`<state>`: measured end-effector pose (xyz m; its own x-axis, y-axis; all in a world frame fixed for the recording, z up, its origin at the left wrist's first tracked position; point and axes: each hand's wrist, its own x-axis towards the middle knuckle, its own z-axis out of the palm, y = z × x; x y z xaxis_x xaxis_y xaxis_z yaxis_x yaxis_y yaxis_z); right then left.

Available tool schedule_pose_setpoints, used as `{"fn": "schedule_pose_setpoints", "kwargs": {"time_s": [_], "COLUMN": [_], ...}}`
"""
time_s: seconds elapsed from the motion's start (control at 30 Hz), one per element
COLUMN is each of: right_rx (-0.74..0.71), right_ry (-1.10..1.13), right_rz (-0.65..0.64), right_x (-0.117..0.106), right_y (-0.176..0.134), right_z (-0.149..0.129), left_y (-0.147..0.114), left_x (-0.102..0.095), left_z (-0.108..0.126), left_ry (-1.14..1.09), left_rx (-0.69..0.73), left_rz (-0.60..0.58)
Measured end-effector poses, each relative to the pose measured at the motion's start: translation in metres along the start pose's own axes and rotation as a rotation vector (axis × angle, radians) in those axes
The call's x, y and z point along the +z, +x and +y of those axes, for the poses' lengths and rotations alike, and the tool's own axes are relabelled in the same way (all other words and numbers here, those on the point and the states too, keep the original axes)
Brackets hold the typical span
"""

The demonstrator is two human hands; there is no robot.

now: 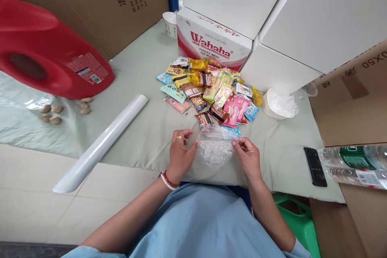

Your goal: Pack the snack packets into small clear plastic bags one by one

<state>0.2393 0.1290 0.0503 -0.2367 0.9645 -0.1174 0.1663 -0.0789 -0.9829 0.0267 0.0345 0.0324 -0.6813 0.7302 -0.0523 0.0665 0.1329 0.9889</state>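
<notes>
A small clear plastic bag, crinkled and whitish in its lower part, is at the table's front edge between my hands. My left hand, with a ring and bracelets, has its thumb at the bag's left edge. Its index finger stands apart from the thumb, and the other fingers are partly hidden. At the upper right corner, my right hand pinches the bag between thumb and fingers. Just beyond the bag lies a pile of wrapped snacks in many colours, and a blue packet shows behind the bag's top.
On the left are a red jug, several brown nut-like pieces and a white roll overhanging the edge. A Wahaha box stands behind. To the right are a paper bowl with plastic, a phone and bottles.
</notes>
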Motion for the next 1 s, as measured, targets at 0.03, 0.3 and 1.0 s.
{"fn": "schedule_pose_setpoints", "kwargs": {"time_s": [0.03,0.3,1.0], "right_rx": [-0.103,-0.708,-0.477], "right_ry": [-0.112,-0.694,-0.345], "right_rz": [0.022,-0.001,-0.217], "right_x": [0.001,0.014,-0.009], "right_y": [-0.002,-0.024,-0.029], "right_z": [-0.001,-0.014,-0.011], "left_y": [-0.004,-0.028,-0.033], "left_x": [-0.001,0.032,0.042], "left_z": [0.003,0.035,0.039], "left_ry": [0.040,-0.221,-0.236], "left_rx": [0.057,-0.166,-0.360], "left_rz": [0.019,-0.523,-0.598]}}
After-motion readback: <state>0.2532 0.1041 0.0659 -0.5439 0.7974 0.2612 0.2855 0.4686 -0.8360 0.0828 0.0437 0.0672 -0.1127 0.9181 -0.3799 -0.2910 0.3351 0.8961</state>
